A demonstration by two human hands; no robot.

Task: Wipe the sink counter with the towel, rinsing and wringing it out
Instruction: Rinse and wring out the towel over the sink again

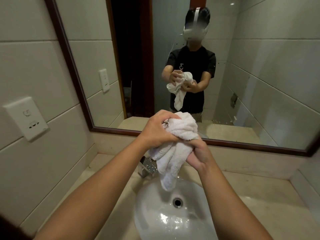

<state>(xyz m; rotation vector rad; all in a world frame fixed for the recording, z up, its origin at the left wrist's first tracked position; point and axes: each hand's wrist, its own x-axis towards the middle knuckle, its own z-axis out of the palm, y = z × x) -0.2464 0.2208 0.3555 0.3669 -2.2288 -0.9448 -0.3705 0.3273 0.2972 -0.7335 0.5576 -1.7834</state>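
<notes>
- Left hand clenched around upper bunch of white towel, knuckles up.
- Right hand grips towel's middle, fingers curled tight.
- Towel held between the 2 hands above sink; loose tail hangs toward basin.
- Chrome faucet just behind, on beige counter.

My view is dim and evenly lit, with wide-angle bending at the edges; glare shows on the wet sink.
</notes>
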